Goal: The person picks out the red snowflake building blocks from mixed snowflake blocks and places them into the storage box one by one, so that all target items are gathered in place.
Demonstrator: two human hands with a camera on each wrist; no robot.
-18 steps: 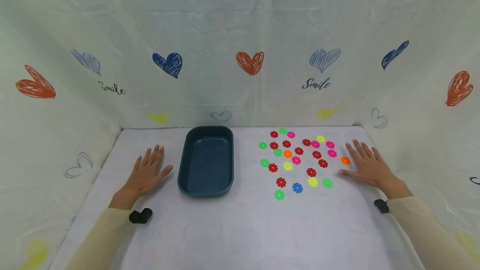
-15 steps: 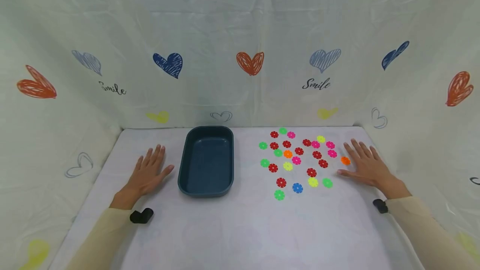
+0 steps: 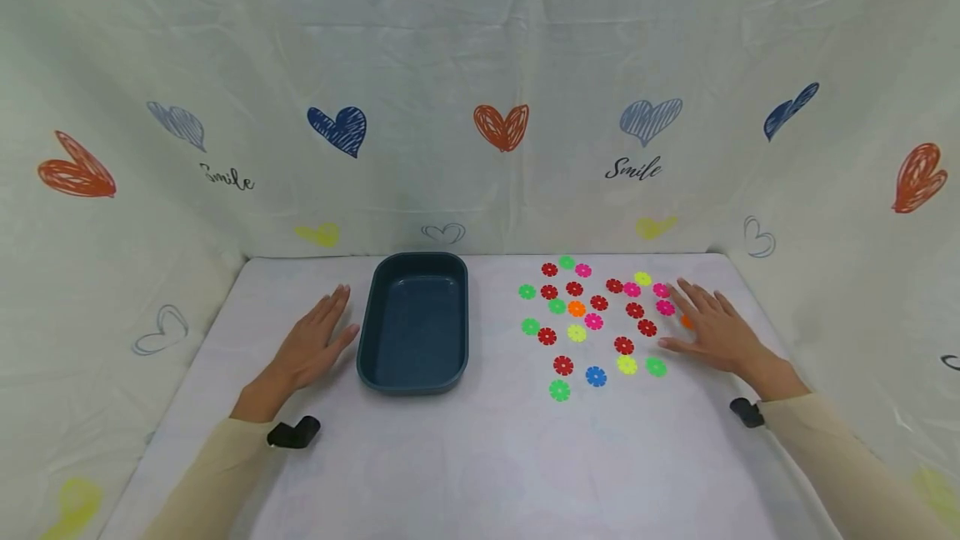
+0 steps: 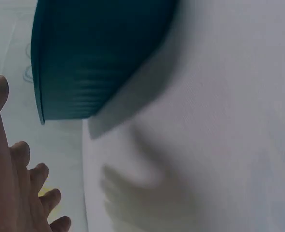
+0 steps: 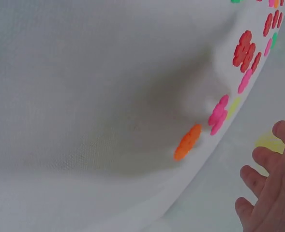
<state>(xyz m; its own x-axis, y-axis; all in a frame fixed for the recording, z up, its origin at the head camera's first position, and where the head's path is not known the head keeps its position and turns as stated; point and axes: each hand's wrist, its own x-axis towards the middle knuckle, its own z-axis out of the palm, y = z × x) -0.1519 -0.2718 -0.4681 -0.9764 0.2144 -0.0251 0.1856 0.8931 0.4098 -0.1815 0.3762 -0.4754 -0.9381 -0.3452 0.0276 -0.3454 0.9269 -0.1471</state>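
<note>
My left hand (image 3: 303, 350) hovers over the table just left of a dark blue rectangular tray (image 3: 412, 332), fingers extended and holding nothing. In the left wrist view, the tray's side wall (image 4: 84, 72) stands near the fingertips, and the hand's shadow falls on the cloth. Several flat notched discs in red, green, pink, yellow, orange and blue are scattered right of the tray, among them a blue disc (image 3: 596, 377). Above their right edge is my right hand (image 3: 716, 333), fingers spread and nothing in them, partly covering an orange disc (image 5: 187, 142). Nearest its fingertips lies a pink disc (image 3: 664, 307).
A white cloth covers the table (image 3: 480, 465). Behind and beside it hangs a pale sheet (image 3: 420, 48) printed with hearts and "Smile". Each wrist carries a small black device, such as the left one (image 3: 294, 432).
Both hands have lifted and moved inward: the left toward the tray, the right leftward toward the discs, now overlapping the orange disc. The tray and discs have stayed put.
</note>
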